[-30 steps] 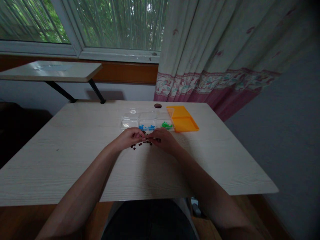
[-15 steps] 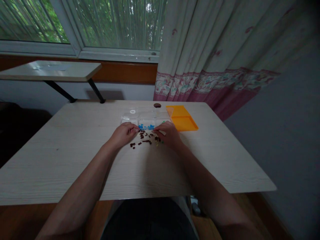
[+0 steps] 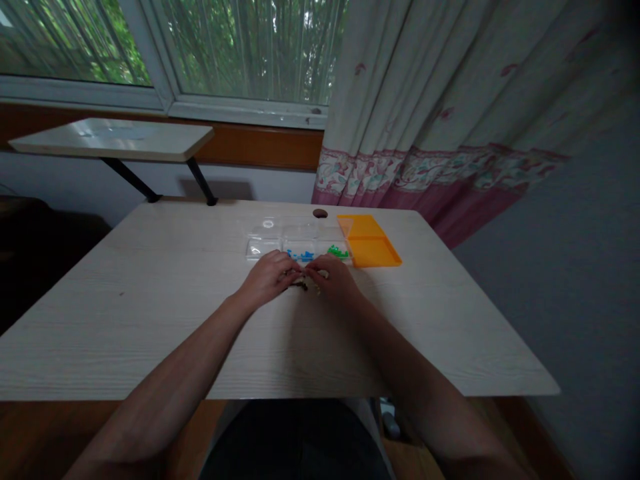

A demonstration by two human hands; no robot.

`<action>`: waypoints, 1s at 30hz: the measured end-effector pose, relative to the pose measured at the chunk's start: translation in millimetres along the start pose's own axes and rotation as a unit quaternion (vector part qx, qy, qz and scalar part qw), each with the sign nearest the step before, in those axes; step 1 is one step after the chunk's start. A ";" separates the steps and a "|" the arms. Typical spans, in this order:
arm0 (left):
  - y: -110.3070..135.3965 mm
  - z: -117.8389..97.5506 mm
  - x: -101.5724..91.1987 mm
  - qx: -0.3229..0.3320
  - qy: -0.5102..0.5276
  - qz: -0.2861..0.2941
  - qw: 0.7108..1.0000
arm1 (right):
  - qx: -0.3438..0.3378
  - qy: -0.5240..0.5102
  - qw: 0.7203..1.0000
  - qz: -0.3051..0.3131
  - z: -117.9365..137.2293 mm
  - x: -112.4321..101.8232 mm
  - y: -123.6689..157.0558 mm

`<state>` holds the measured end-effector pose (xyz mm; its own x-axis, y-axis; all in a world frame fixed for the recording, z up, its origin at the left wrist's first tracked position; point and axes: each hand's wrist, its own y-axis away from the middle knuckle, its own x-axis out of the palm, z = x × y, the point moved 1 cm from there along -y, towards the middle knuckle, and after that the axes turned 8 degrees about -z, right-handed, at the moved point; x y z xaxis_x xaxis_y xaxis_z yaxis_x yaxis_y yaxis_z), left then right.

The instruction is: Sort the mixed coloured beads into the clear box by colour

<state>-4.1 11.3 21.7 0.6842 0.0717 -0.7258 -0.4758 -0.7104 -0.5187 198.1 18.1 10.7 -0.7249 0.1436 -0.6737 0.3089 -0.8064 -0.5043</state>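
Observation:
My left hand (image 3: 273, 277) and my right hand (image 3: 334, 275) meet at the fingertips, low over the table, just in front of a clear plastic compartment box (image 3: 264, 248). Both have fingers pinched together; whatever is between them is too small to make out. Dark brown small pieces (image 3: 300, 285) show below the fingertips, and most of that pile is hidden by my left hand. Small blue pieces (image 3: 305, 255) lie in the box's middle compartment. Bright green pieces (image 3: 338, 251) are in its right compartment, beyond my right hand.
An open orange case (image 3: 375, 252) lies against the right end of the clear box. Behind it is a round hole (image 3: 320, 213) in the table (image 3: 165, 320). A raised shelf (image 3: 150, 140) on black legs stands at the back left. A curtain (image 3: 380, 160) hangs behind.
My left hand has moved right over the brown pieces until its fingertips meet those of my right hand. More of the green pieces shows now. The whole view has shifted slightly.

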 end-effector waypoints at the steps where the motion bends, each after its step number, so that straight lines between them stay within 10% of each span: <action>1: 0.1 0.3 0.8 -0.001 0.004 -0.001 1.000 | -0.001 -0.004 1.000 -0.001 0.3 0.2 0.3; 14: 1.0 40.3 -27.3 -0.133 -0.151 -0.156 0.967 | 0.045 -0.023 0.997 -0.064 -10.0 -5.8 1.8; 30: 8.7 65.6 -24.8 -0.170 -0.202 -0.149 0.953 | 0.009 0.053 0.998 -0.029 -13.8 -3.9 1.4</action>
<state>-61.4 49.3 5.6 0.4595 0.5202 -0.7199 -0.0408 -0.7973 -0.6022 209.8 24.3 5.2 -0.6716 0.2496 -0.6976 0.2560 -0.8054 -0.5346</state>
